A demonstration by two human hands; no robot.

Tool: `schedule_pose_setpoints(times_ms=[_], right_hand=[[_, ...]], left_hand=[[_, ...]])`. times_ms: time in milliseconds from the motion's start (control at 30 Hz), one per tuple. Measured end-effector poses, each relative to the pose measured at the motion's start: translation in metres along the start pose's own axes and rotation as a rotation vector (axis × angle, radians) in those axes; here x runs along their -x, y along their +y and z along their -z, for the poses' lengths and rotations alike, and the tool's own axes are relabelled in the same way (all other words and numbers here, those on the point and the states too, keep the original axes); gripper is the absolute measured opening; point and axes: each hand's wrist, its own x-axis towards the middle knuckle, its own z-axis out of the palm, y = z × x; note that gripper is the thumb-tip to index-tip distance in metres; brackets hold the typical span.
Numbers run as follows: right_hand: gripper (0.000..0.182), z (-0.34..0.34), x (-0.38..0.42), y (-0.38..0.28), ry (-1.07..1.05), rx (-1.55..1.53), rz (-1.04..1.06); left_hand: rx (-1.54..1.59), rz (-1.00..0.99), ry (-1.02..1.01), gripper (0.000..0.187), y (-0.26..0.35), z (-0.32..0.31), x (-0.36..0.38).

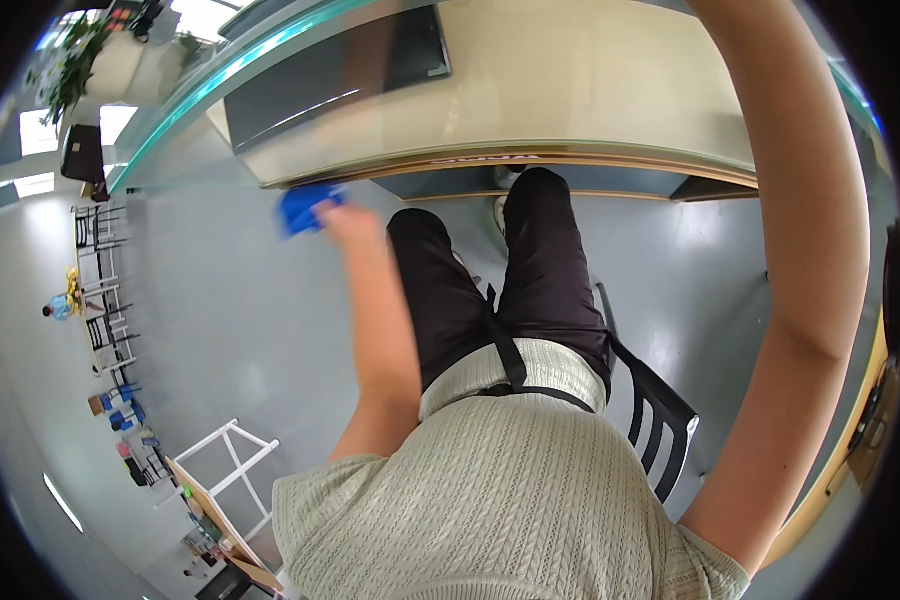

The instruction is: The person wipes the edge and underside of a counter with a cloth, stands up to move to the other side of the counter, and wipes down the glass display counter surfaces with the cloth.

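Note:
My left hand [348,219] is closed on a blue cloth [298,210], which hangs out to its left. Both are smeared by motion. They are near the front left corner of a pale desk [590,90]. My right arm [815,220] reaches up past the top edge of the view, so the hand itself is out of sight. A clear glass panel with a teal edge [195,105] spans the area above the desk. A dark flat screen or panel [340,85] shows through or behind the glass.
A black chair [660,415] stands close by at my right. White table legs [235,460] are at the lower left. Farther left are several chairs and tables, with a seated person [62,305] in blue. A plant [75,70] is at the upper left.

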Motion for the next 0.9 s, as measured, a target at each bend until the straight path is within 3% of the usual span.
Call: schedule_pose_setpoints(times_ms=[33,67,100,133,167,233,300,333,367,467,500,533,567,600,633,667,733,767,800,833,867,900], right_hand=[[0.022,0.001,0.001,-0.001,0.019,0.010,0.037],[0.022,0.000,0.002,-0.002,0.020,0.011,0.049],[0.023,-0.003,0.003,-0.003,0.064,0.023,0.053],[0.023,-0.004,0.005,-0.004,0.106,0.033,0.054],[0.023,-0.005,0.006,-0.006,0.103,0.036,0.055],[0.023,-0.006,0.006,-0.007,0.102,-0.065,-0.009],[0.023,-0.008,0.008,-0.008,0.106,-0.030,-0.001],[0.023,-0.008,0.008,-0.009,0.120,0.004,0.006],[0.023,-0.008,0.008,-0.010,0.117,-0.003,0.015],[0.023,-0.008,0.007,-0.016,0.107,0.022,0.008],[0.023,-0.007,0.006,-0.018,0.085,0.060,-0.014],[0.023,-0.006,0.005,-0.020,0.064,0.098,-0.037],[0.023,-0.006,0.005,-0.022,0.066,0.094,-0.032],[0.023,-0.007,0.003,-0.023,0.069,0.106,-0.073],[0.023,-0.008,0.001,-0.025,0.068,0.116,-0.109],[0.023,-0.010,-0.008,-0.030,0.062,0.104,-0.094],[0.022,-0.015,-0.030,-0.044,-0.018,0.302,-0.478],[0.022,-0.023,-0.027,-0.037,-0.022,0.297,-0.453],[0.020,-0.033,-0.016,-0.019,0.133,0.365,-0.226],[0.018,-0.037,-0.010,-0.008,0.292,0.427,0.000],[0.018,-0.039,-0.014,-0.016,0.298,0.427,0.014],[0.018,-0.035,-0.010,-0.002,0.293,0.420,0.006]], left_hand=[[0.037,0.466,-0.049,0.016,-0.053,0.002,0.023],[-0.039,0.646,-0.029,0.015,-0.071,-0.031,0.102],[-0.058,0.791,-0.271,0.019,-0.067,-0.052,0.178],[-0.207,1.080,-0.622,0.027,-0.068,-0.061,0.225],[-0.170,1.269,-1.086,0.033,-0.072,-0.055,0.255],[-0.452,1.280,-1.347,0.033,-0.048,-0.069,0.287],[-0.459,1.205,-1.341,0.027,-0.068,-0.061,0.262],[-0.574,1.225,-1.156,0.023,-0.077,-0.059,0.229],[-0.260,1.273,-0.789,0.020,-0.069,-0.057,0.198],[0.061,0.823,-0.023,0.012,-0.069,0.033,0.022],[0.171,0.690,0.039,0.014,-0.049,0.075,-0.048],[-0.010,0.328,0.246,0.016,-0.005,0.092,-0.077],[0.018,0.107,0.371,0.015,0.029,0.122,-0.112],[-0.010,-0.066,0.508,0.014,0.074,0.111,-0.107],[-0.002,-0.363,0.477,0.015,0.094,0.128,-0.124],[-0.003,-0.377,0.491,0.015,0.105,0.123,-0.121],[-0.221,-0.503,0.691,0.018,0.127,0.095,-0.104],[-0.252,-0.504,0.596,0.011,0.118,0.087,-0.096],[-0.280,-0.504,0.499,0.006,0.098,0.073,-0.085],[-0.237,-0.417,0.401,0.010,0.067,0.056,-0.065],[-0.364,-0.253,0.235,0.014,0.032,0.039,-0.035],[-0.375,-0.004,-0.087,0.019,0.001,0.019,0.014]])
